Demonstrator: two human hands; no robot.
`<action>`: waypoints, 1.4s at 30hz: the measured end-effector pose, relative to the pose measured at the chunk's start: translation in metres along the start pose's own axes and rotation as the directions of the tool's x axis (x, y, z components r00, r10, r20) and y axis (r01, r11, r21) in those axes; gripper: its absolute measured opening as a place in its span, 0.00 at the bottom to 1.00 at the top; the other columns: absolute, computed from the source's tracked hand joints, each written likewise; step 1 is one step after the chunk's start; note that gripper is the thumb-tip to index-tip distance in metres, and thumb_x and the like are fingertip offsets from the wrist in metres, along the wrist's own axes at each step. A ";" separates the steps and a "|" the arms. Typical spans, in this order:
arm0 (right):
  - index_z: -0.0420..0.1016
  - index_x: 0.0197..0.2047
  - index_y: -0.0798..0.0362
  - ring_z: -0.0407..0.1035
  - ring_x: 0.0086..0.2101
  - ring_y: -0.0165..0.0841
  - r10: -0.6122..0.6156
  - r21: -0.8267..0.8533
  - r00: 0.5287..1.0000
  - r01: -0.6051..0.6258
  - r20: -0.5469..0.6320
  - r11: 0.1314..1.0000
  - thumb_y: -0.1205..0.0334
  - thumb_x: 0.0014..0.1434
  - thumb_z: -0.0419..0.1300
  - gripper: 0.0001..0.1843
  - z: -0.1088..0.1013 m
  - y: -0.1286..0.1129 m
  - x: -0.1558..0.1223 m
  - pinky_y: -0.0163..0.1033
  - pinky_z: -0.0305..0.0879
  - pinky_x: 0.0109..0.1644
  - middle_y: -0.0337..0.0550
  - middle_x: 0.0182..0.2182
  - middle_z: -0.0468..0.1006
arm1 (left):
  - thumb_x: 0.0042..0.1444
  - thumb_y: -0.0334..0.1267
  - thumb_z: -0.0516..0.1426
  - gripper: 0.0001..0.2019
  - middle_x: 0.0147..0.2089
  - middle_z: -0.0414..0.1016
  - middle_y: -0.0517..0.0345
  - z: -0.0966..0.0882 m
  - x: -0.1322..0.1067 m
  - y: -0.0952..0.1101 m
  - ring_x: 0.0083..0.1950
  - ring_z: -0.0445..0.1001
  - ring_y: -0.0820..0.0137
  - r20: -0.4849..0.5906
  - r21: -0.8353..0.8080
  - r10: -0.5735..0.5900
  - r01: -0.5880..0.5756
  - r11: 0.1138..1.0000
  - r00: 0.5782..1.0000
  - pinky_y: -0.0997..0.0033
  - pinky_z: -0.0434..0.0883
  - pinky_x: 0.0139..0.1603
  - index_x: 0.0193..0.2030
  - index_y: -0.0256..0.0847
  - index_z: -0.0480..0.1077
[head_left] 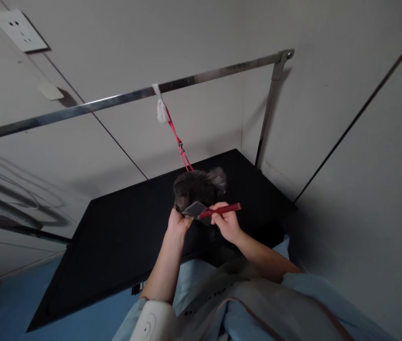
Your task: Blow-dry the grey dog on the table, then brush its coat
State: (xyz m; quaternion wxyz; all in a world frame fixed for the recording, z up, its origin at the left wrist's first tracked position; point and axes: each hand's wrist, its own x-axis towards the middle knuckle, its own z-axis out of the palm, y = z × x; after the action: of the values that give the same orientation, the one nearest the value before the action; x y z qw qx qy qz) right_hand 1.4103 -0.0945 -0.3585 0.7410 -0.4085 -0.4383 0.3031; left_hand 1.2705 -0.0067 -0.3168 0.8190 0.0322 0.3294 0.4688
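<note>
A small dark-furred dog [195, 185] is on the black table, with a red leash [173, 125] running up from it to a metal bar. My right hand [226, 222] grips the red handle of a slicker brush [196, 209], whose flat head rests at the dog's near side, close to my left hand. My left hand [180, 221] is wrapped against the dog's lower left side; its fingertips are partly hidden by fur and the brush head. Which part of the dog it grips I cannot make out.
The black grooming table [122, 246] stands against a pale wall. Over it runs a metal bar [115, 100] on an upright post [270, 109], with a white tie [161, 108] holding the leash. A ribbed hose [5, 208] is at left, a wall socket [20, 31] above.
</note>
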 end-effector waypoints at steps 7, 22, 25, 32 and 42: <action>0.66 0.36 0.49 0.69 0.24 0.27 -0.078 -0.016 0.993 0.077 -0.087 0.997 0.54 0.55 0.60 0.10 0.003 -0.001 -0.003 0.35 0.67 0.29 0.35 0.25 0.71 | 0.62 0.32 0.46 0.17 0.39 0.79 0.46 0.002 -0.004 0.003 0.42 0.78 0.62 -0.019 0.019 0.002 -0.001 1.000 1.000 0.59 0.75 0.46 0.51 0.32 0.71; 0.68 0.38 0.49 0.68 0.24 0.26 -0.186 -0.110 0.964 0.167 -0.192 0.980 0.56 0.56 0.60 0.09 0.004 -0.002 -0.003 0.46 0.67 0.48 0.37 0.31 0.76 | 0.62 0.32 0.46 0.16 0.39 0.79 0.47 0.002 -0.005 0.002 0.40 0.78 0.64 0.045 0.020 -0.029 0.028 0.999 0.999 0.58 0.75 0.47 0.51 0.33 0.69; 0.67 0.37 0.50 0.67 0.21 0.26 -0.087 -0.049 0.992 0.083 -0.088 0.995 0.55 0.56 0.60 0.10 0.006 0.003 -0.004 0.42 0.69 0.39 0.34 0.24 0.73 | 0.62 0.33 0.46 0.16 0.39 0.79 0.47 0.000 -0.003 0.000 0.42 0.78 0.64 0.046 0.014 -0.034 0.033 0.999 0.998 0.59 0.74 0.48 0.52 0.33 0.70; 0.63 0.38 0.49 0.65 0.22 0.26 -0.107 0.028 0.908 0.129 -0.404 0.991 0.55 0.55 0.61 0.11 -0.019 -0.001 0.013 0.36 0.66 0.35 0.29 0.20 0.68 | 0.62 0.35 0.47 0.17 0.43 0.79 0.47 -0.006 0.001 0.000 0.46 0.77 0.62 0.082 0.018 -0.025 0.024 1.000 0.996 0.54 0.71 0.53 0.54 0.34 0.68; 0.74 0.34 0.56 0.72 0.34 0.33 0.289 0.046 0.671 -0.435 0.682 0.899 0.38 0.52 0.57 0.27 0.007 -0.016 -0.060 0.37 0.67 0.35 0.50 0.35 0.78 | 0.59 0.33 0.49 0.13 0.38 0.79 0.48 -0.008 0.012 0.010 0.43 0.78 0.62 0.173 0.153 -0.163 0.137 0.979 0.971 0.59 0.71 0.54 0.43 0.32 0.73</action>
State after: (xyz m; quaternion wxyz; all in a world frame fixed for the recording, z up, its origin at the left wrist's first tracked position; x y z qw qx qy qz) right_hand 1.3796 -0.1479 -0.3667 0.5000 -0.2751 -0.5472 0.6123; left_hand 1.2619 0.0062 -0.3256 0.8748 0.1077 0.2856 0.3762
